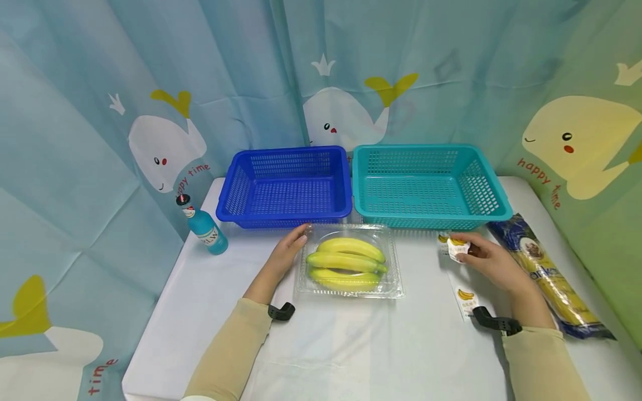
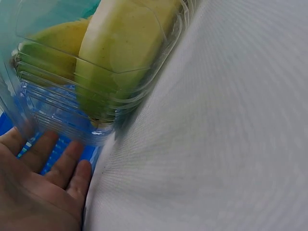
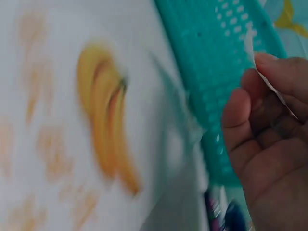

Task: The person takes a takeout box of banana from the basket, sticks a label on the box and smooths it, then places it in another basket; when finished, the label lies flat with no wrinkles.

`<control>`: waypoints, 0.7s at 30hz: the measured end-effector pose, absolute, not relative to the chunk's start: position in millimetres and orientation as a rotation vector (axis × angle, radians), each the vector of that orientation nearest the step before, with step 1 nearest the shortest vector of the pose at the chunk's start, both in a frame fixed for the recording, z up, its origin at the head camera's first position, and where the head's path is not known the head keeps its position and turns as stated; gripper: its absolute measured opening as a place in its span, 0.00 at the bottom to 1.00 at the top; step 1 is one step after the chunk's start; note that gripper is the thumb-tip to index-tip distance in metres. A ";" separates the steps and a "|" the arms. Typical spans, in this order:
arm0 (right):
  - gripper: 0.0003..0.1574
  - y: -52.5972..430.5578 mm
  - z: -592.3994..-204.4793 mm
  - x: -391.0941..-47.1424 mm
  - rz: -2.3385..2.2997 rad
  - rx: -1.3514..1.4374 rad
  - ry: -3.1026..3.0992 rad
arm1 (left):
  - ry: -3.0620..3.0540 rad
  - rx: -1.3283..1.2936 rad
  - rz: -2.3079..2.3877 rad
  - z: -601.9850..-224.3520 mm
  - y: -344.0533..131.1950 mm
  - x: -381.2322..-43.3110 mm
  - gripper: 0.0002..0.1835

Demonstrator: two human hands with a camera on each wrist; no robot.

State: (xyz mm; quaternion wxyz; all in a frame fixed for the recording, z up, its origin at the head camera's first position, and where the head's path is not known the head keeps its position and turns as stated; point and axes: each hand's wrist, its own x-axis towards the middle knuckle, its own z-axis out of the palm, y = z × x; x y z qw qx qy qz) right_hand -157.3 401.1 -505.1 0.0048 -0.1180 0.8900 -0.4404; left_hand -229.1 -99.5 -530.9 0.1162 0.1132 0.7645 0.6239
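Head view: above table's near edge, facing forward-down to far corners. Wrist views: close along left hand, right hand; first shares clear box with head, second teal basket.

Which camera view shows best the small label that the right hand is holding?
The head view: there the label shows its printed face with a banana picture. The right wrist view has it nearly edge-on, a thin pale strip in the right hand. The left wrist view does not show it.
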 end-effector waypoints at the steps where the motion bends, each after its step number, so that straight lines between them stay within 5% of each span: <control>1: 0.31 398.6 -501.2 -157.1 -1.388 -0.383 2.781 | 2.238 0.325 1.826 -530.7 -99.3 -228.9 0.31; 21: 0.32 307.4 -426.8 -176.1 -1.356 -0.697 2.617 | 2.145 0.316 1.924 -531.8 -100.2 -228.0 0.32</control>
